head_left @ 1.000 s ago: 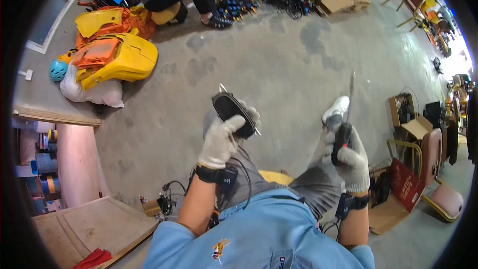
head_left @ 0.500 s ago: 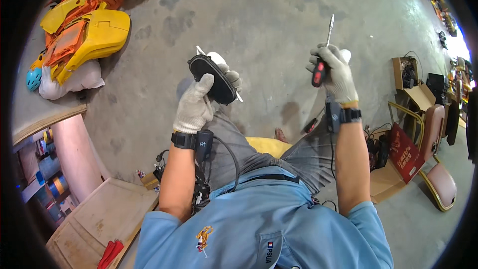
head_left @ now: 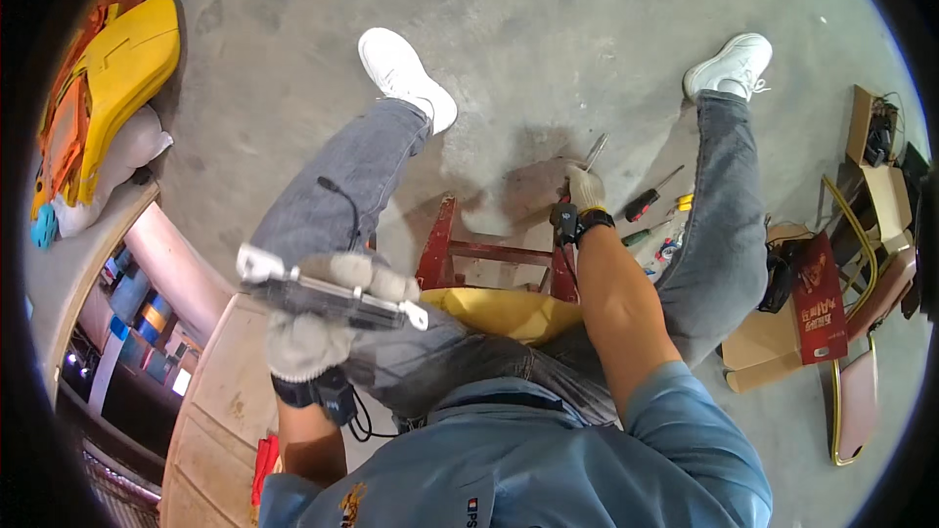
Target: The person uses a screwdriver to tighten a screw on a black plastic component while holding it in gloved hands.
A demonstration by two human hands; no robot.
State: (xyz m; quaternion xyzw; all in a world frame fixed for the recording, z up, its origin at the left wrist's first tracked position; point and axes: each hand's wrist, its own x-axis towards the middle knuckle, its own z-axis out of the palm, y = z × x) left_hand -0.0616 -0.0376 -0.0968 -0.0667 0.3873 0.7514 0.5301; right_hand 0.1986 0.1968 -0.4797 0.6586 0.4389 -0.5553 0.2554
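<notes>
My left hand (head_left: 309, 342), in a pale knitted glove, is closed round a black oval part (head_left: 328, 303) with light metal strips. It holds this above my left thigh, and motion blurs it. My right hand (head_left: 587, 188), gloved too, is low near the floor beyond the red stool frame, closed round a screwdriver (head_left: 597, 150). Only the shaft shows, pointing away from me; the handle is hidden by the glove. Right of that hand lies another screwdriver (head_left: 643, 204) with a black and red handle, beside a yellow item (head_left: 684, 202) and small tools near my right leg.
Beneath me is a red stool frame (head_left: 499, 254) with a yellow seat (head_left: 504, 313). A tan panel (head_left: 210, 381) stands at left, with yellow plastic bodywork (head_left: 137, 68) farther off. Open cardboard boxes (head_left: 773, 357) and a folding chair (head_left: 856, 396) are at right.
My right hand has gone down toward the floor with the screwdriver. My left hand has come back toward my thigh and turned the black part edge-on. The view has shifted, showing both shoes fully.
</notes>
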